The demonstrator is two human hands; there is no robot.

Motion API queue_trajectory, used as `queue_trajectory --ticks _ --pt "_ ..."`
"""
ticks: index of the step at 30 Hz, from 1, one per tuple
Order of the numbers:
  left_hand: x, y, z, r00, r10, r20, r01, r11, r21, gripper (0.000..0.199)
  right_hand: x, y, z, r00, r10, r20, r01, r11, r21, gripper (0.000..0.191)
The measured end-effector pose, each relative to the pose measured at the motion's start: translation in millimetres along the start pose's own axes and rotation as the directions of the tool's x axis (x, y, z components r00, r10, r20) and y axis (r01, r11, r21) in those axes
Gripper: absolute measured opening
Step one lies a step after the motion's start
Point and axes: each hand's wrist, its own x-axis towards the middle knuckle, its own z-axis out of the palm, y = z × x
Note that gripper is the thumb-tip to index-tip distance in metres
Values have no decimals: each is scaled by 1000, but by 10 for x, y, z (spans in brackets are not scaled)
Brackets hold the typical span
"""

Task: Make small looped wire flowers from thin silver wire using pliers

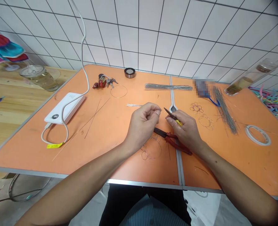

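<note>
My left hand [145, 124] is pinched closed above the middle of the orange table [94, 131]; what its fingertips hold is too small to make out. Just right of it, my right hand [184, 125] is closed around a small dark-tipped tool with a yellow handle [173, 116], its tip pointing toward my left fingertips. Below both hands lie red-handled pliers [179, 147] with dark jaws. Partly under the pliers is a thin wire ring with small loops [150, 150]. Short straight wires [133, 105] stick out behind my left hand.
At the left are a white power bank [65, 108] with its cable, and long thin wires [92, 119]. Keys [109, 82] and a tape roll [130, 73] sit farther back. Wire bundles [168, 86], flower-shaped wires [196, 108] and a white ring [258, 135] lie toward the right.
</note>
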Motion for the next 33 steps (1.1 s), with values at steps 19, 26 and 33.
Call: queue_trajectory --ticks 19,26,33 --pt "63 -13 -27 980 -181 79 193 963 -190 11 6 -53 -15 1000 9 21 -8 1000 -21 23" --pt "83 -17 -23 969 -234 84 246 949 -198 13 5 9 -33 999 -12 32 13 1000 -22 20" --pt "65 5 -33 971 -223 91 237 952 -192 11 15 23 -49 997 14 78 -15 1000 14 25"
